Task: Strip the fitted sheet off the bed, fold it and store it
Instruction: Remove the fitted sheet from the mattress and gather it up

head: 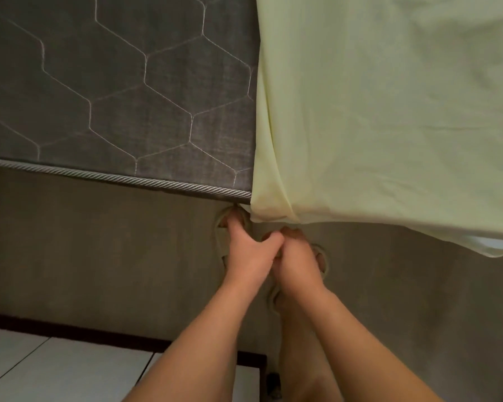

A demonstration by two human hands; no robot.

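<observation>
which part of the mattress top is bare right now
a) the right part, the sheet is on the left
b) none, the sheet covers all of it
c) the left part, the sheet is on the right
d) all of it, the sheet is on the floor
c: the grey quilted mattress lies bare on the left, while the pale yellow sheet covers the right part and hangs over the near edge.

Head camera, steep downward look, close over mattress edge.

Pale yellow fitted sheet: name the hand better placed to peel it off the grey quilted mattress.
Likely left: the left hand reaches the pale yellow fitted sheet at the grey quilted mattress edge; the right hand sits lower, fingers curled.
</observation>
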